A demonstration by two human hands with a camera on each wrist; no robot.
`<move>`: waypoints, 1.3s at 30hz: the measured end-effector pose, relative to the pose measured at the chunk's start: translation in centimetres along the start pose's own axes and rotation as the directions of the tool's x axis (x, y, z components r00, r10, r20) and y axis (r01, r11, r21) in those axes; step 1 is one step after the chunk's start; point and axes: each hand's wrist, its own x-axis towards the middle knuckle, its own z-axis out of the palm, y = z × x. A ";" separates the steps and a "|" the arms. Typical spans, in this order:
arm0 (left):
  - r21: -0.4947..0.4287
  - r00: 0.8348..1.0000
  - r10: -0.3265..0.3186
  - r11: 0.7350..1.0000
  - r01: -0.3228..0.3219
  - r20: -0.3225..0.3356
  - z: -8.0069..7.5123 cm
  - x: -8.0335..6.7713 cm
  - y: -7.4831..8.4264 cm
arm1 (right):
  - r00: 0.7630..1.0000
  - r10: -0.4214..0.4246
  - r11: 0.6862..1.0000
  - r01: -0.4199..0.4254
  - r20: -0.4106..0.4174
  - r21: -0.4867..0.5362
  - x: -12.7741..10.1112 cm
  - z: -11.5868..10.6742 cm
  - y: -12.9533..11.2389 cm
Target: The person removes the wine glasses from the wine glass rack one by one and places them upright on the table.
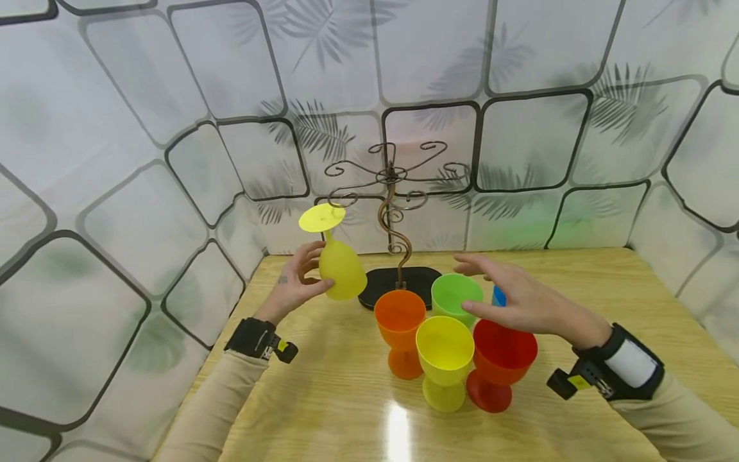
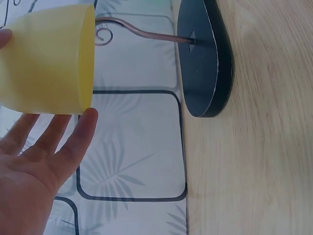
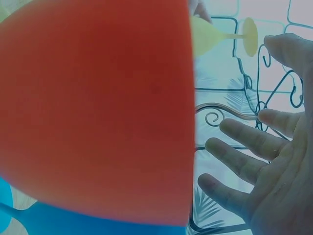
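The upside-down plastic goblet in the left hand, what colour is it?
Yellow; the upside-down plastic goblet shows best in the head view.

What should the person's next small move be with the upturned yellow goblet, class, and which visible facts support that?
Probably lift the yellow goblet a little up and right, so its foot slides onto an arm of the wire rack. The left hand holds it upside down, foot uppermost, just left of and below the rack's curled arms, all of them bare. The right hand hovers open over the upright goblets.

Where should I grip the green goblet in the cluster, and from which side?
Probably grip the green goblet by its bowl, from above and behind. It stands upright; the orange goblet, yellow goblet and red goblet crowd its front, hiding its stem.
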 end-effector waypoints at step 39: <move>-0.010 0.979 0.163 0.987 -0.163 0.122 1.6 -0.9 5.4 | 0.977 -0.204 0.978 0.202 -0.067 -0.042 1.0 0.6 -3.0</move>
